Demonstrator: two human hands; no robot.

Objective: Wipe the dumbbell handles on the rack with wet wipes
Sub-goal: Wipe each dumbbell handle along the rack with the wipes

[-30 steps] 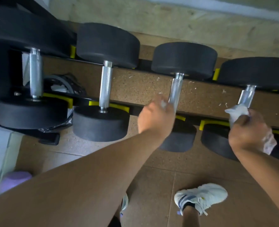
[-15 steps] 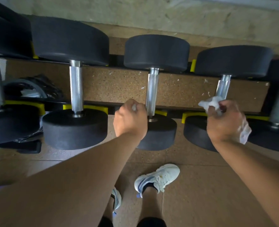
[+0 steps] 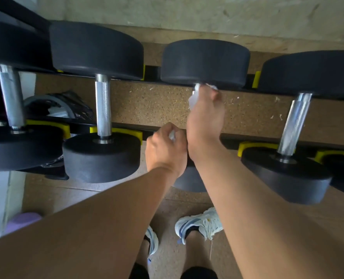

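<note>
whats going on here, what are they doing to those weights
A person is cleaning dumbbells that sit on a rack. The right hand is wrapped round the handle of the third dumbbell from the left, high up by its far head, with a white wet wipe bunched against the metal. The left hand is closed just beside the right wrist, with a bit of white showing in it. The handles on either side are bare.

White sneakers (image 3: 199, 225) stand on cork-patterned floor (image 3: 187, 256) (a purple object (image 3: 22, 220) lies left).
</note>
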